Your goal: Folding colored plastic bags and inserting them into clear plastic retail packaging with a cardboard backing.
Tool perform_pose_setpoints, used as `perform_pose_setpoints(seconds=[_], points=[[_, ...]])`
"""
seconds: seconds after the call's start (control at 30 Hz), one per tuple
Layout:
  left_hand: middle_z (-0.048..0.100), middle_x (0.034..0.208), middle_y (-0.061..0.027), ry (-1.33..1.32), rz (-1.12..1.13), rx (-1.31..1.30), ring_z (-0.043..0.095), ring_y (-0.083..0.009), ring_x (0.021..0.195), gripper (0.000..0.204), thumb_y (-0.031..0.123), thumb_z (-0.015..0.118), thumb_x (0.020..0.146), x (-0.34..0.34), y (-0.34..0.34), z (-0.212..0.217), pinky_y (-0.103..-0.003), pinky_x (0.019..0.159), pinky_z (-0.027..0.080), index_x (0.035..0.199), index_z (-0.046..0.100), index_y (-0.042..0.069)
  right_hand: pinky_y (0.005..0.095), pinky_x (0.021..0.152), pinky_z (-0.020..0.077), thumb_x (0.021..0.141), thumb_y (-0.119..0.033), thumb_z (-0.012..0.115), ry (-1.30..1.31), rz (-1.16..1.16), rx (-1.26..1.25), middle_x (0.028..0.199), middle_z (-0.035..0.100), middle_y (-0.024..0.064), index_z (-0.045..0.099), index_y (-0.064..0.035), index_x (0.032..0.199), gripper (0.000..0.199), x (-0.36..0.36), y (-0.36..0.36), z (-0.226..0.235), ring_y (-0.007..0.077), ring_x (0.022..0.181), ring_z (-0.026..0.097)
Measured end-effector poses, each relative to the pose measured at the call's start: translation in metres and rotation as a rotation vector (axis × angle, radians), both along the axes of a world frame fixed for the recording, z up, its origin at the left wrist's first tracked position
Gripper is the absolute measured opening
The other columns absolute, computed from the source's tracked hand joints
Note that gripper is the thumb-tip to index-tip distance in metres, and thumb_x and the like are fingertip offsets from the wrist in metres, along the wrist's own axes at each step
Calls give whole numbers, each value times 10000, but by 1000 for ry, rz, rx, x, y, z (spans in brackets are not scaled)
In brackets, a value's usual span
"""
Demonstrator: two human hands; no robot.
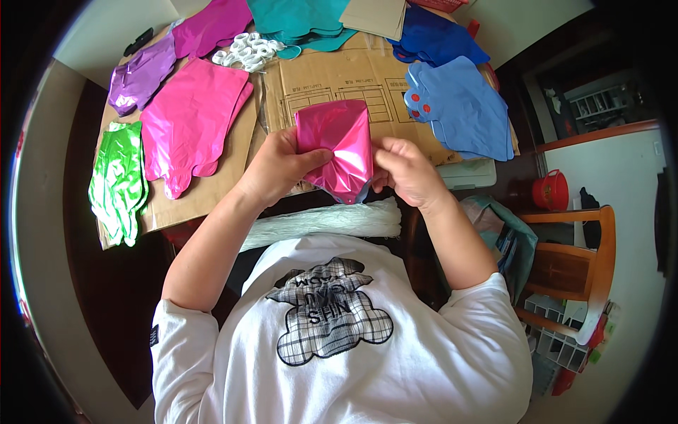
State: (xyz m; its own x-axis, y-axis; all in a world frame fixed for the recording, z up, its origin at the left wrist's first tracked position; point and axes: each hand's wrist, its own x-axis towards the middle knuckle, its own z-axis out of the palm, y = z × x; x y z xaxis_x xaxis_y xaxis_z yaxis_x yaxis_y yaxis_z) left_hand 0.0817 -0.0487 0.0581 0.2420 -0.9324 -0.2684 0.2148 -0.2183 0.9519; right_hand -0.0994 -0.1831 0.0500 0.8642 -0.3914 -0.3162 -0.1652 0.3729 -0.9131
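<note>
In front of my chest, over the near edge of the cardboard-covered table, is a shiny pink foil balloon [342, 138], folded into a rough rectangle with creases fanning out from the middle. My left hand [282, 159] grips its left side, thumb pressed on the front and fingers behind. At the right edge, my right hand [406, 169] has its fingers curled against the foil; their tips are partly hidden. A darker, bluish tip shows at the lower end of the balloon. Left of my hands lies a flat pink foil stack [191, 120].
Around the cardboard [296, 78] lie green foil [119, 180], purple foil [141, 74], teal foil [300, 25], dark blue foil [441, 39] and light blue foil [462, 106]. White string coils [247, 51] sit at the back. A white strand bundle [325, 222] crosses my lap. A wooden chair [565, 261] stands right.
</note>
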Motion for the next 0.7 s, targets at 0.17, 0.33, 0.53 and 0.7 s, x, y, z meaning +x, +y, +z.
perform_pose_setpoints(seconds=[0.17,0.33,0.53,0.7], points=[[666,943,-57,9,39,-63,625,-96,799,226,26,620,882,-4,-6,-11,-242,721,520,1100,607,-31,208,568,475,923,-234,582,35,-42,-102,801,655,42,624,-3,983,242,6,-2,0,89,657,608],[666,980,-90,-15,-67,-32,624,-119,848,264,97,601,901,4,-4,-7,-277,785,508,1127,589,-38,205,582,474,921,-149,584,-66,-63,-53,837,656,33,624,17,1044,210,9,-2,-12,64,665,591],[633,1095,-156,409,-66,-198,648,-215,942,377,170,525,949,41,4,-3,-345,869,519,1245,498,-62,247,769,516,911,-120,591,-95,12,82,978,674,73,607,31,1097,240,-2,-6,-5,106,834,643],[620,1145,-131,171,-2,-227,636,-183,999,341,72,501,955,29,-4,2,-325,900,520,1281,491,-28,224,738,490,903,-137,618,-101,12,29,922,667,43,628,30,1038,214,2,1,3,68,790,607]])
